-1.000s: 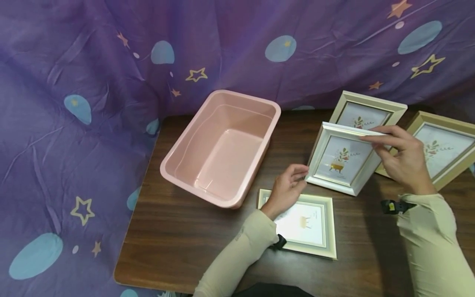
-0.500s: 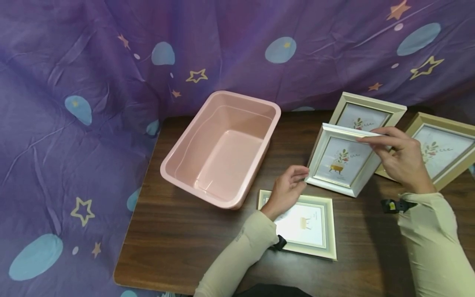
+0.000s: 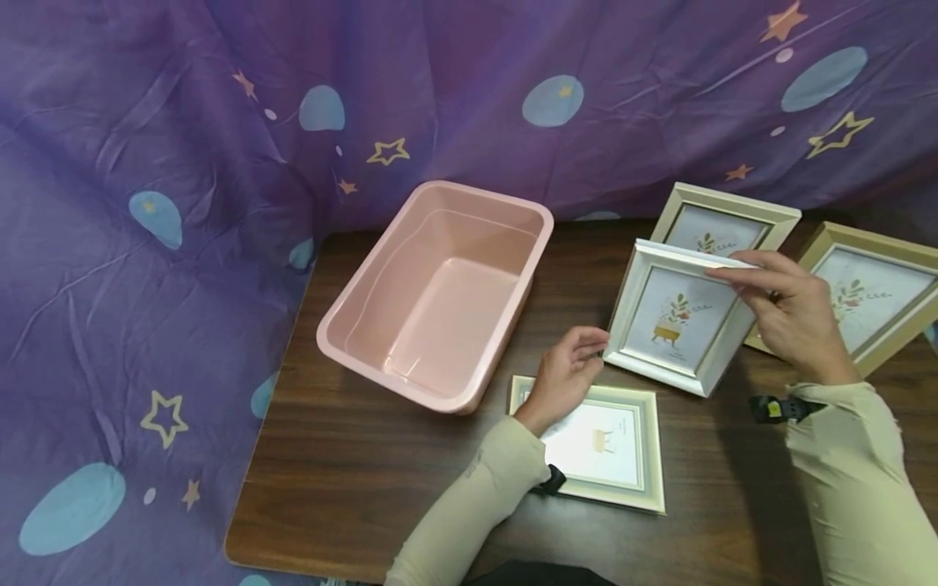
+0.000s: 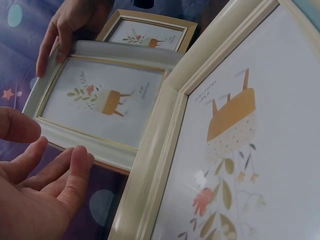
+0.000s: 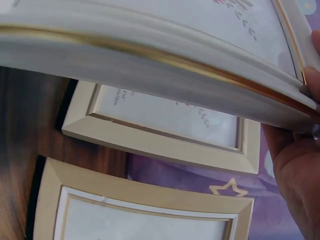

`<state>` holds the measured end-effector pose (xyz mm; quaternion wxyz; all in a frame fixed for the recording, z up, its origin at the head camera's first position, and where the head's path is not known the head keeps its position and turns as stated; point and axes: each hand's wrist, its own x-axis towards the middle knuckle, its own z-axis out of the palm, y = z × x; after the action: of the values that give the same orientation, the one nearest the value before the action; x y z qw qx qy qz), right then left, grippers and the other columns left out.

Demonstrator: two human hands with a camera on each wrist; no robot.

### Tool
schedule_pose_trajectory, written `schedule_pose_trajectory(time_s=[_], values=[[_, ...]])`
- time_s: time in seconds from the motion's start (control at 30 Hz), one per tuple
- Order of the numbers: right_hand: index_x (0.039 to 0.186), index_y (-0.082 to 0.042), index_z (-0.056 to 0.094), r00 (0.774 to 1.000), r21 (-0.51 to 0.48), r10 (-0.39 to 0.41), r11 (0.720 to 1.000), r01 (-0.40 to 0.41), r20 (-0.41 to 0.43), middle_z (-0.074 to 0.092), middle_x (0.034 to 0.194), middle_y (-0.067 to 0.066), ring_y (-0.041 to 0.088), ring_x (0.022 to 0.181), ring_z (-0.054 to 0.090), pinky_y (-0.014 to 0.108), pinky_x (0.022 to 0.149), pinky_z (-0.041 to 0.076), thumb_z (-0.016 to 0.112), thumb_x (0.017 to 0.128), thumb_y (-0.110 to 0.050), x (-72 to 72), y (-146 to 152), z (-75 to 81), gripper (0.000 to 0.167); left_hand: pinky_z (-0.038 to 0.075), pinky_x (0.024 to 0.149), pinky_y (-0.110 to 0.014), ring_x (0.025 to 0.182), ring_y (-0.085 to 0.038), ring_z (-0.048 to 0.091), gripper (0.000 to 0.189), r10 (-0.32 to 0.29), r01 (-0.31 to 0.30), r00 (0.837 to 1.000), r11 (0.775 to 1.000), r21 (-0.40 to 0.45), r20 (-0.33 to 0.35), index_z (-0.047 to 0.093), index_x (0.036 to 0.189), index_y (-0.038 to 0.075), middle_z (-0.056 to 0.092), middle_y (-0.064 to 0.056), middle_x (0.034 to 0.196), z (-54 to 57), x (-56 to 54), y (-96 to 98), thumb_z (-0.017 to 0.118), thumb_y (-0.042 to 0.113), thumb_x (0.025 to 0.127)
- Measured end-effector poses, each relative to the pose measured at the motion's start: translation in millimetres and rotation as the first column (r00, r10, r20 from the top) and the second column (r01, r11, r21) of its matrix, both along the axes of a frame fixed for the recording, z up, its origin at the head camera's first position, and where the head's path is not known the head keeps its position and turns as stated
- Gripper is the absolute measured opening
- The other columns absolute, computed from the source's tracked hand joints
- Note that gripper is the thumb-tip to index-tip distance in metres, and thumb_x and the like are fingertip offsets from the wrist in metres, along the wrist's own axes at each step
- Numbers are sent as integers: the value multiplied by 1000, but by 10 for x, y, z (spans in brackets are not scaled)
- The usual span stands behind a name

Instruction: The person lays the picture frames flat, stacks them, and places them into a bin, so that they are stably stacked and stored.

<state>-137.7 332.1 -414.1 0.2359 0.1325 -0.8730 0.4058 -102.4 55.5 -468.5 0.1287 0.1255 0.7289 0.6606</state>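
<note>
My right hand (image 3: 795, 313) pinches the upper right corner of a white picture frame (image 3: 667, 317), which stands tilted above the table with its flower-pot print facing me. Thumb and fingers lie on either side of that corner in the right wrist view. At the frame's left side is my left hand (image 3: 567, 378), fingers loosely bent and fingertips right at the edge. In the left wrist view, the left fingers (image 4: 75, 175) are spread beside the white frame without wrapping round it. Under my left wrist lies a flat cream picture frame (image 3: 650, 456), its print partly covered by the hand and glare.
Behind the white frame stands a beige frame (image 3: 777, 213), with a larger tan frame (image 3: 897, 240) at its right. A pink plastic basin (image 3: 458, 313) sits on the left of the brown wooden table (image 3: 330, 480). A purple patterned cloth (image 3: 454, 98) hangs behind.
The white frame has tilted slightly, its lower right corner shifting a little toward me. Both hands stay almost in place, and the other frames and the basin stay put.
</note>
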Motion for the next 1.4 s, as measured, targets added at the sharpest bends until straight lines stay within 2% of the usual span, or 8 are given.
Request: schedule_pose_trajectory(time_s=[0.17, 0.37, 0.6, 0.8, 0.97, 1.13, 1.27, 1.4], values=[[102, 1, 78, 1000, -43, -12, 999, 11, -25, 61, 114, -27, -7, 106, 55, 4, 85, 38, 57, 85, 22, 29, -11, 65, 34, 49, 102, -20, 128, -25, 62, 37, 10, -10, 1000, 1000, 7, -7, 56, 132, 3, 63, -18, 136, -8, 14, -6, 54, 1, 95], [102, 4, 77, 998, -47, -42, 998, 40, -45, 60, 115, -29, -7, 105, 54, 4, 82, 38, 58, 87, 19, 62, -36, 162, 28, 50, 98, -17, 128, -27, 62, 39, 27, -27, 999, 1000, 5, -40, 55, 133, 1, 64, -19, 136, -9, 17, -5, 53, -2, 94], [103, 4, 77, 997, -50, -59, 997, 57, -44, 60, 116, -29, -7, 106, 53, 5, 83, 37, 58, 88, 19, 128, -80, 248, 28, 51, 95, -17, 131, -28, 59, 56, 119, -118, 989, 993, 17, -86, 45, 146, 7, 51, -14, 151, 0, 28, -5, 56, -1, 91], [104, 4, 77, 998, -54, -54, 997, 52, -27, 61, 115, -28, -5, 104, 53, 6, 81, 37, 56, 89, 18, 201, -126, 326, 29, 53, 93, -19, 132, -31, 59, 57, 140, -134, 985, 989, 58, -105, 46, 146, 9, 52, -12, 150, -11, 18, -33, 61, 4, 90], [105, 5, 76, 999, -61, -33, 998, 33, -5, 62, 115, -26, -3, 104, 53, 7, 80, 37, 56, 88, 20, 290, -153, 378, 31, 54, 97, -26, 133, -27, 58, 58, 104, -96, 988, 992, 77, -112, 47, 146, 10, 55, -10, 148, -29, 12, -61, 65, 10, 91], [106, 8, 75, 1000, -71, 14, 997, -14, 2, 63, 117, -22, -1, 107, 54, 6, 79, 39, 55, 85, 25, 391, -166, 420, 33, 50, 107, -32, 139, -18, 52, 63, 14, -4, 991, 997, 78, -136, 44, 149, 13, 53, -7, 151, -6, 14, -118, 67, 12, 91], [107, 10, 73, 998, -97, 54, 994, -52, 19, 65, 120, -19, 2, 112, 55, 5, 81, 42, 56, 83, 27, 471, -176, 426, 34, 47, 110, -28, 142, -14, 47, 68, -72, 84, 988, 993, 88, -139, 39, 153, 17, 48, -5, 156, 26, 15, -172, 67, 12, 90], [108, 12, 72, 996, -111, 83, 991, -79, 32, 65, 123, -17, 3, 115, 55, 6, 84, 42, 55, 80, 31, 538, -195, 410, 38, 50, 106, -26, 137, -19, 53, 71, -128, 144, 983, 982, 120, -133, 38, 154, 17, 48, -11, 155, 23, 11, -199, 67, 10, 90]])
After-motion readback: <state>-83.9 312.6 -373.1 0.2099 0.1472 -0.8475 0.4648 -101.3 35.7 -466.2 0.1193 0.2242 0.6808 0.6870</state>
